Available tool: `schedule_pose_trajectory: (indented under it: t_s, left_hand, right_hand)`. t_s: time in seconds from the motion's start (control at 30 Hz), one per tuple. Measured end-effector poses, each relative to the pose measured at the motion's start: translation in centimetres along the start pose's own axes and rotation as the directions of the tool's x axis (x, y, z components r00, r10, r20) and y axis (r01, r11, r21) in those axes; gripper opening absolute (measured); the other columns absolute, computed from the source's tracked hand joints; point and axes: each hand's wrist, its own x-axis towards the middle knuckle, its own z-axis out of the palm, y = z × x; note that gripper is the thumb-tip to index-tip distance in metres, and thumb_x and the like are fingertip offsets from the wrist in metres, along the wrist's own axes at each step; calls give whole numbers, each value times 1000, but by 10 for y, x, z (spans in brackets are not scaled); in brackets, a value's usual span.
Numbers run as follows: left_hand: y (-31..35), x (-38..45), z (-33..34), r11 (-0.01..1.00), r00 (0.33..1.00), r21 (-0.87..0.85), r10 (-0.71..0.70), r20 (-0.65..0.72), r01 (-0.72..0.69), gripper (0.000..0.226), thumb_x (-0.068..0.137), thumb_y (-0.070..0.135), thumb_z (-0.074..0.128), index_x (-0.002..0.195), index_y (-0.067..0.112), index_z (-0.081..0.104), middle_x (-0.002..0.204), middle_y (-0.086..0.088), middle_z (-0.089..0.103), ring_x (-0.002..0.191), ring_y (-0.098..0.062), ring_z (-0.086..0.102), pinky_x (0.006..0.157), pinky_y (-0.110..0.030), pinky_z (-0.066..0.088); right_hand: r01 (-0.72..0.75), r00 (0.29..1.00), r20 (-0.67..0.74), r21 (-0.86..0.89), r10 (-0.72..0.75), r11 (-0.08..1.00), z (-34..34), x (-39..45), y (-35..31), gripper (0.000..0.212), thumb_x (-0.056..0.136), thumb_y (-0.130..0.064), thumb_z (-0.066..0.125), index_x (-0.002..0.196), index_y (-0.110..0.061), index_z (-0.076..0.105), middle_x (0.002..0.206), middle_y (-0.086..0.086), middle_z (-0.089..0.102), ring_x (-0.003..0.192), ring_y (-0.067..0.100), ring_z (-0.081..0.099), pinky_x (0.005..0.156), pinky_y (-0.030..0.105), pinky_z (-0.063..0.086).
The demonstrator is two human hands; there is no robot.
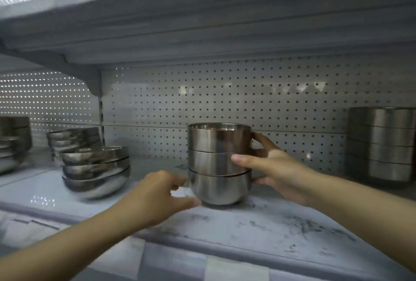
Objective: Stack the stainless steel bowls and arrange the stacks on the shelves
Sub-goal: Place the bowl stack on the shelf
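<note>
A stack of three straight-sided stainless steel bowls (216, 163) stands upright on the white shelf (281, 220), at the middle. My right hand (276, 168) wraps the stack's right side, thumb on the front of the middle bowl, fingers behind the top bowl. My left hand (157, 195) sits at the lower left of the stack, fingers curled beside the bottom bowl, thumb near its base; contact is blurred.
A tilted stack of wide shallow bowls (96, 170) sits to the left, with another stack (74, 138) behind it and one (13, 141) at the far left. A taller stack (382, 143) stands at the right. Perforated back panel (225, 100) behind; upper shelf (202, 22) overhead.
</note>
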Motion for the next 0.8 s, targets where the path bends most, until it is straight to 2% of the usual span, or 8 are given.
schedule_pose_trajectory:
  t_s: [0.07,0.13,0.23,0.3,0.43,0.57,0.7,0.8]
  left_hand:
    - [-3,18,3,993,993,-119,-4,115,18,70,64,53,75,125,30,51,122,12,58,112,-7,54,96,-28,46]
    - [-1,31,9,953,974,-301,24,224,46,79,57,50,81,125,29,46,117,14,57,109,-6,53,94,-26,46]
    - [-3,43,16,895,970,-442,49,239,63,77,56,42,85,120,30,44,97,23,55,87,7,51,67,-6,43]
    - [-6,46,19,872,970,-487,83,228,39,77,56,40,86,120,33,45,96,27,55,85,11,51,61,-3,41]
    - [-9,45,22,846,971,-533,107,216,26,84,56,39,87,127,31,44,111,23,57,102,8,51,76,-9,41]
    - [-9,43,23,821,975,-570,91,201,41,79,57,34,87,124,29,45,109,23,57,99,10,51,71,-7,41]
    - [-10,47,26,810,980,-584,68,188,56,76,53,34,88,119,31,49,105,22,60,100,6,54,68,-8,41]
    - [-5,50,29,806,984,-589,64,165,47,78,49,36,89,118,28,52,100,23,61,91,11,54,62,-6,41]
  right_hand:
    - [-12,999,-31,39,13,999,7,4,6,108,35,-51,84,133,-39,39,115,-3,67,100,10,64,76,33,55]
    - [-27,997,-76,62,32,998,10,8,9,108,37,-50,85,134,-38,39,117,-2,66,102,14,63,84,40,54]
    - [-19,994,-109,90,29,996,14,8,10,99,36,-50,85,127,-40,45,114,-2,67,102,16,64,83,40,55]
    - [-9,991,-131,105,23,994,18,8,10,96,34,-51,85,122,-41,47,115,-3,66,103,16,63,86,40,54]
    - [12,980,-199,132,15,991,27,9,10,98,31,-53,83,122,-38,48,112,-7,65,103,11,60,92,40,51]
    - [32,972,-236,163,7,986,34,10,9,95,29,-53,81,117,-36,51,106,-11,65,96,4,58,71,26,49]
    - [38,967,-256,173,8,984,36,13,10,94,28,-52,83,115,-34,52,104,-11,67,94,4,61,65,20,46]
    - [24,964,-265,150,17,988,32,14,10,91,29,-52,83,113,-35,52,103,-12,67,93,5,61,64,20,47]
